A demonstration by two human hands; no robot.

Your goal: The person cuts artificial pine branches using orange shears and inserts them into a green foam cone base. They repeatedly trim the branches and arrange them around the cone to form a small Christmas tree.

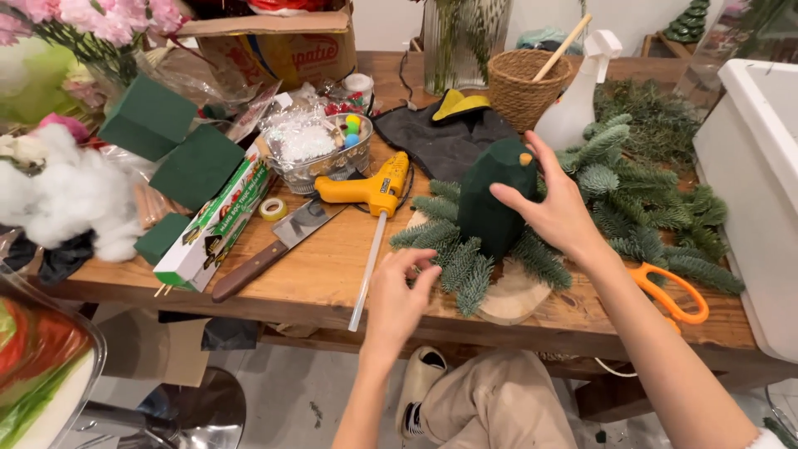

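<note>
Nearest the camera, the left hand (397, 291) hovers over the front edge of the wooden surface (307, 287), fingers (424, 278) loosely spread and holding nothing, just in front of the dark green foam cone (490, 204). On the cone's right flank rests the right hand (553, 204), fingers (511, 193) pressed against the foam in a light hold. Fir sprigs (465, 266) ring the cone's base, which stands on a pale wood slice (511, 299). Left of the cone lies a yellow glue gun (370, 189), beyond that a knife (278, 245). Right of the cone lie orange scissors (673, 295); behind the cone stands a wicker basket (524, 87).
</note>
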